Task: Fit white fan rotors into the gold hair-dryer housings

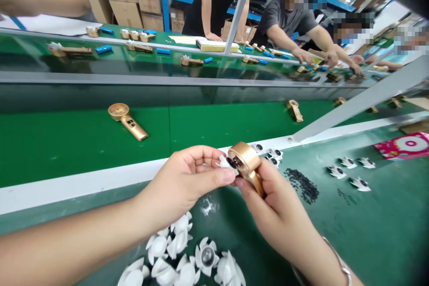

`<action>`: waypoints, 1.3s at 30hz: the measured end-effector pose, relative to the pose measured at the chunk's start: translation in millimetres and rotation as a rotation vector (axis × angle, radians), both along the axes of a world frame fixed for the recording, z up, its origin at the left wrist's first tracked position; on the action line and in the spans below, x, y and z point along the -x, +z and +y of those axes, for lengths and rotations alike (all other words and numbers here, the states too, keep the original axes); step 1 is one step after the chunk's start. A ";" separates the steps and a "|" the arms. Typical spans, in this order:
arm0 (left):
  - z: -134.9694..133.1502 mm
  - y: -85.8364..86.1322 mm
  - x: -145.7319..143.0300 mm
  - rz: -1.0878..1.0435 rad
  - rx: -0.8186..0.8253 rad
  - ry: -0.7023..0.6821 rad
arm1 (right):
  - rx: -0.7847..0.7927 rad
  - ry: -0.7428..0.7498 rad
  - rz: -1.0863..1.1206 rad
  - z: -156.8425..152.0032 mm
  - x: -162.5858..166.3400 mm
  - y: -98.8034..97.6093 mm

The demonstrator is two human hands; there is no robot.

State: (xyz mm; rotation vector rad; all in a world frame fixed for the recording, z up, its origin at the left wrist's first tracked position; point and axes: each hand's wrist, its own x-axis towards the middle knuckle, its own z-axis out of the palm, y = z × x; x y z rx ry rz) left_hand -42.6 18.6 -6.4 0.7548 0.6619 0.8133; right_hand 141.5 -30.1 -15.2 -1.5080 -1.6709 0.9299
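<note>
Between thumb and fingers, my left hand [196,170] pinches a small white fan blade [231,167] with a dark round hub. My right hand [273,190] grips a gold handheld fan body [246,157] by its handle, its round head tilted toward the blade. The blade's hub is right at the opening of the head; whether they touch, I cannot tell. Below my hands lies a pile of white fan blades [187,272]. A few more white blades with dark hubs [275,154] lie just behind my right hand.
On the green belt [60,143] lie gold fan bodies [134,127]. Several white blades [348,163], a heap of small black parts [303,185] and a pink box [404,145] are on the right. A slanted metal post [362,98] rises there. Other people work across the line.
</note>
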 end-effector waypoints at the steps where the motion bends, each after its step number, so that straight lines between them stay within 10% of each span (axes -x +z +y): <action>1: 0.4 -0.4 0.2 0.002 0.001 -0.006 | -0.012 0.011 -0.025 0.1 -1.0 0.3; 18: 1.0 -4.1 3.6 0.251 -0.118 0.008 | -0.114 0.087 -0.225 2.3 -4.9 -1.7; 33: 5.9 -6.6 7.6 0.156 -0.195 -0.281 | 0.335 0.374 0.239 -10.8 5.4 4.8; 39: 35.9 5.0 32.4 0.931 -0.677 -0.142 | 0.123 0.001 -0.291 33.1 6.0 9.9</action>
